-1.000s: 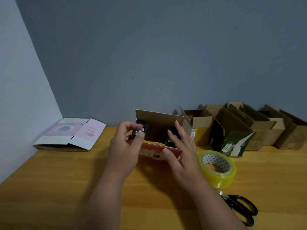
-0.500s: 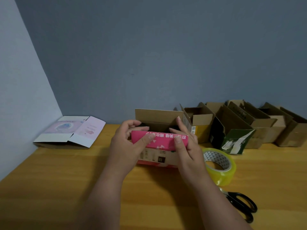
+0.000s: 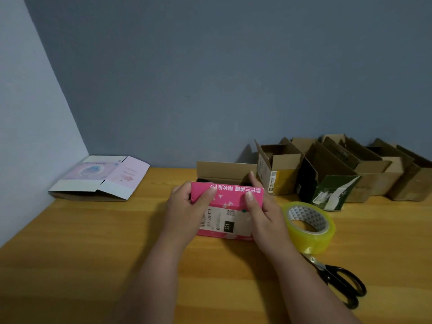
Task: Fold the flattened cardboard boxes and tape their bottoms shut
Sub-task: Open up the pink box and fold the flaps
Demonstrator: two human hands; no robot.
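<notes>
A small pink box with white print stands on the wooden table in front of me. Its near pink flap is folded over the top, and a brown flap still stands up behind. My left hand grips the box's left end, thumb on the pink flap. My right hand grips the right end, thumb pressing the same flap, fingers reaching behind. A roll of clear yellowish tape lies just right of my right hand.
Black-handled scissors lie near the front right. A row of several folded brown boxes lines the back wall at right. A flattened pink-and-white box lies at the back left corner.
Both hands have folded the near pink flap up and over the box's opening. The dark inner flaps seen before are now covered.
</notes>
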